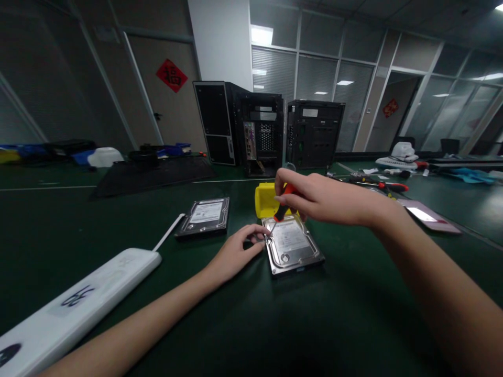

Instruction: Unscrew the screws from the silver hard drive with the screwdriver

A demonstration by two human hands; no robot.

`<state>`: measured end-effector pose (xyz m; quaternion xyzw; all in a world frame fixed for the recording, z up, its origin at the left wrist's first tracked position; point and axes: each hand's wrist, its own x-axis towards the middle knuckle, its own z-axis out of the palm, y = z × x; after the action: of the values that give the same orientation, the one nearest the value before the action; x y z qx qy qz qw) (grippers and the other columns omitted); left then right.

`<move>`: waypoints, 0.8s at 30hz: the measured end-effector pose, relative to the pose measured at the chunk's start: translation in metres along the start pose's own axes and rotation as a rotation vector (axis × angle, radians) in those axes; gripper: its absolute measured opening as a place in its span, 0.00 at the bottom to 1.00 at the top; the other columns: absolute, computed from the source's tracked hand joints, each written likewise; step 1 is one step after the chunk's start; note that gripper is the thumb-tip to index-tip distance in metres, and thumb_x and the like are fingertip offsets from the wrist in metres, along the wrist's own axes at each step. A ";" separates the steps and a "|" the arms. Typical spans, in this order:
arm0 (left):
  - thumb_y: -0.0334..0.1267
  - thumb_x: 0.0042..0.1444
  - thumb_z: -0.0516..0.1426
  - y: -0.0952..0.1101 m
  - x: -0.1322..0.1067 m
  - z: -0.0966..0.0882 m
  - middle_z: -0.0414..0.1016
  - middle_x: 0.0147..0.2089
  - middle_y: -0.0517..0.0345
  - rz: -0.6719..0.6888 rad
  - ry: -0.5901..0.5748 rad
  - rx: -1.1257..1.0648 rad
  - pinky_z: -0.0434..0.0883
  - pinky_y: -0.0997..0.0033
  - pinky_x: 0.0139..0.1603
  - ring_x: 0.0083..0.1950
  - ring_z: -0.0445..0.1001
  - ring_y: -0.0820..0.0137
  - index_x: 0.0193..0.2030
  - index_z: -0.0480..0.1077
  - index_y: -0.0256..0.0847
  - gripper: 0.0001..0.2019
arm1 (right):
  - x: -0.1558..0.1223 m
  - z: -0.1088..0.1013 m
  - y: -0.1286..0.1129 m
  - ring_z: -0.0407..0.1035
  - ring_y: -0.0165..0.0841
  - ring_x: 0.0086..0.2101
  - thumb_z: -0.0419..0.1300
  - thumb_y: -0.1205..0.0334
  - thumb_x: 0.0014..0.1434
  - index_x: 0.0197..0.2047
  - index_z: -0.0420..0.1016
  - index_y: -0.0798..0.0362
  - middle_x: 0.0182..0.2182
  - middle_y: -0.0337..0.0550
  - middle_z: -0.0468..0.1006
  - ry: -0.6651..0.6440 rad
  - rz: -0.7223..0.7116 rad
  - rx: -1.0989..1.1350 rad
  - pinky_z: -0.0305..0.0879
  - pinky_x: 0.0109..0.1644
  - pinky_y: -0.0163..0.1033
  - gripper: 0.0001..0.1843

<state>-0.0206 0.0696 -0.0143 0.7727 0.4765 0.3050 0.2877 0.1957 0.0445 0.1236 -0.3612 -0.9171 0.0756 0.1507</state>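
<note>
A silver hard drive [291,238] with a white label lies flat on the green table. My right hand [308,196] is wrapped round the orange and black handle of a screwdriver [282,210], held at a slant. Its thin shaft points down to the drive's left edge, where the tip meets or nearly meets the metal. At that same edge my left hand [239,246] is closed, thumb and fingertips gripping the drive's side close to the screwdriver tip. Directly behind the drive sits a yellow container [265,200], partly hidden by my right hand.
To the left lies a second hard drive [206,214], near a white power strip [86,298]. Computer cases [214,123] stand at the back. On the right are a pinkish phone-like slab [430,215] and red-handled pliers [395,187]. A black mat [145,178] lies back left.
</note>
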 end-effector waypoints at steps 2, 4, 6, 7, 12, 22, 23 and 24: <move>0.37 0.54 0.52 -0.001 0.000 0.000 0.70 0.42 0.57 0.002 0.000 0.006 0.65 0.68 0.42 0.41 0.67 0.66 0.48 0.69 0.42 0.14 | 0.002 0.000 0.000 0.66 0.29 0.28 0.47 0.60 0.62 0.44 0.59 0.52 0.32 0.40 0.73 0.000 -0.033 0.007 0.54 0.28 0.32 0.08; 0.37 0.54 0.52 0.000 0.000 0.000 0.70 0.41 0.57 0.007 -0.005 0.008 0.65 0.69 0.42 0.41 0.67 0.67 0.47 0.69 0.42 0.14 | 0.006 -0.001 0.000 0.65 0.28 0.27 0.48 0.58 0.62 0.44 0.60 0.52 0.31 0.39 0.73 -0.004 -0.049 0.004 0.53 0.28 0.32 0.09; 0.38 0.55 0.52 0.000 0.000 0.000 0.70 0.41 0.57 0.014 -0.008 -0.001 0.65 0.69 0.41 0.41 0.67 0.67 0.47 0.69 0.42 0.14 | 0.010 -0.002 -0.002 0.64 0.28 0.26 0.48 0.57 0.62 0.43 0.60 0.52 0.29 0.39 0.72 -0.013 -0.049 -0.008 0.52 0.27 0.32 0.09; 0.39 0.55 0.52 0.000 0.000 0.000 0.70 0.41 0.56 0.016 -0.006 -0.006 0.65 0.69 0.41 0.41 0.67 0.66 0.47 0.69 0.41 0.14 | 0.012 -0.003 -0.003 0.63 0.28 0.26 0.49 0.58 0.61 0.43 0.61 0.52 0.29 0.39 0.72 -0.019 -0.044 -0.012 0.52 0.28 0.32 0.09; 0.39 0.56 0.52 0.004 -0.001 0.000 0.69 0.38 0.57 0.005 -0.021 -0.006 0.65 0.69 0.39 0.40 0.67 0.66 0.47 0.68 0.41 0.14 | 0.020 -0.004 -0.004 0.64 0.30 0.27 0.48 0.59 0.60 0.41 0.61 0.53 0.30 0.41 0.71 -0.015 -0.001 0.026 0.55 0.29 0.34 0.09; 0.39 0.56 0.52 0.003 -0.002 0.000 0.70 0.38 0.57 -0.002 -0.018 -0.017 0.65 0.70 0.40 0.39 0.67 0.67 0.48 0.68 0.40 0.14 | 0.042 0.026 0.017 0.67 0.26 0.31 0.49 0.61 0.61 0.51 0.54 0.54 0.36 0.41 0.69 0.186 -0.201 0.370 0.62 0.37 0.32 0.15; 0.39 0.56 0.52 0.003 -0.002 0.000 0.70 0.38 0.57 0.000 -0.018 -0.019 0.65 0.70 0.40 0.39 0.67 0.67 0.48 0.68 0.40 0.14 | 0.044 0.030 0.018 0.66 0.26 0.30 0.50 0.60 0.61 0.51 0.54 0.53 0.36 0.40 0.69 0.229 -0.191 0.372 0.62 0.36 0.31 0.15; 0.39 0.55 0.52 0.002 -0.002 0.000 0.70 0.38 0.56 0.004 -0.016 -0.021 0.65 0.70 0.40 0.39 0.67 0.67 0.48 0.68 0.40 0.14 | 0.046 0.034 0.018 0.65 0.25 0.29 0.50 0.59 0.61 0.50 0.55 0.52 0.36 0.39 0.68 0.253 -0.185 0.376 0.62 0.35 0.31 0.15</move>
<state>-0.0199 0.0665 -0.0131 0.7732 0.4691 0.3044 0.2991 0.1638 0.0884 0.0972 -0.2477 -0.8899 0.1852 0.3352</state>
